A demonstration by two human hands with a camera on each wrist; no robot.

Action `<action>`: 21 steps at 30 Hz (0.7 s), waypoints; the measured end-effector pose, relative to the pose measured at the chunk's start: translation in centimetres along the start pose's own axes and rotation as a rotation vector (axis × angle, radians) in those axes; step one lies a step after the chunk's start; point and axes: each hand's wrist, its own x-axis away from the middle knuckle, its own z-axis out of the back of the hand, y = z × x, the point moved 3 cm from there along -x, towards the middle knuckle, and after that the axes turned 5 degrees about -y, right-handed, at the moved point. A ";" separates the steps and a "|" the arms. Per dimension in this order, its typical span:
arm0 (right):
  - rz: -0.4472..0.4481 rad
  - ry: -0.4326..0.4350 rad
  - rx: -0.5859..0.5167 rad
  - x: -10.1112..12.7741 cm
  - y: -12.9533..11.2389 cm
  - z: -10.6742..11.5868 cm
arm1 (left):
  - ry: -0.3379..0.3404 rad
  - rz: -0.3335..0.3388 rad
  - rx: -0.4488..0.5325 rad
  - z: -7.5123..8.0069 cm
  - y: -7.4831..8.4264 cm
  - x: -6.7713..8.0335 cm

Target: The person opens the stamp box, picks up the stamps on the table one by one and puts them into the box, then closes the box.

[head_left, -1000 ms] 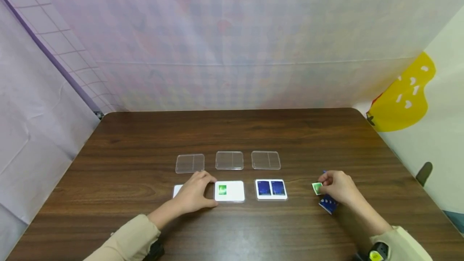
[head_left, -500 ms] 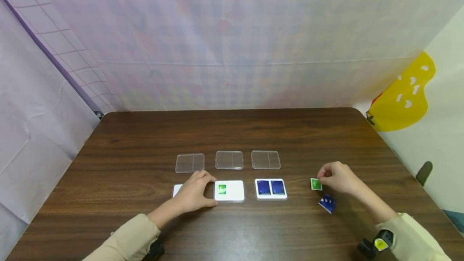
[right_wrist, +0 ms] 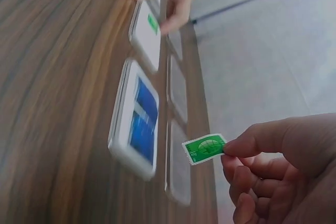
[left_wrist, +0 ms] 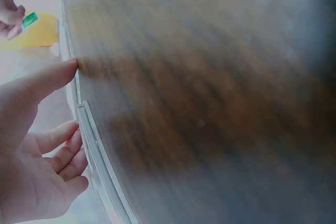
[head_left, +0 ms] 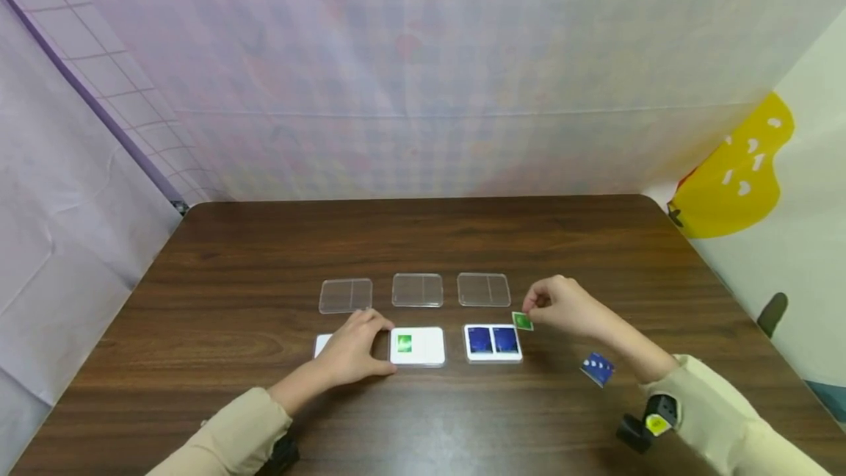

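My right hand [head_left: 565, 305] pinches a green postage stamp [right_wrist: 205, 148] with perforated white edges, above the table just right of the right-hand case. In the head view my left hand [head_left: 353, 351] holds the middle white case [head_left: 429, 347] at its left end, thumb on the near edge and fingers on the far edge. One green stamp [head_left: 405, 344] lies in that case's left half. The right-hand white case [head_left: 493, 360] holds two dark blue stamps [head_left: 481, 340] side by side. A third white case [head_left: 322, 344] is mostly hidden under my left hand.
Clear plastic lids [head_left: 418, 290] lie in a row behind the cases. To the right, a blue stamp [head_left: 598, 369] with white marks rests at an angle on the brown wooden table [head_left: 264, 255]. A pale curtain [head_left: 410, 94] hangs behind the table.
My right hand has picked up the green stamp from beside the blue one and carried it left to near the right-hand case. My left hand has stayed put.
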 end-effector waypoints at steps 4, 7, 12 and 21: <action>0.051 -0.026 -0.029 -1.7 -2.0 -0.9 | 0.001 0.000 0.001 0.0 -0.1 0.0; 0.094 -0.039 -0.043 -2.8 -3.2 -1.8 | 0.002 0.003 -0.002 0.0 -0.1 0.0; 0.113 -0.065 -0.072 -4.3 -4.3 -3.8 | -0.001 0.004 -0.004 0.0 0.0 0.0; 0.095 -0.156 -0.210 -5.9 -5.2 -7.5 | 0.009 -0.008 -0.004 -0.1 0.0 -0.1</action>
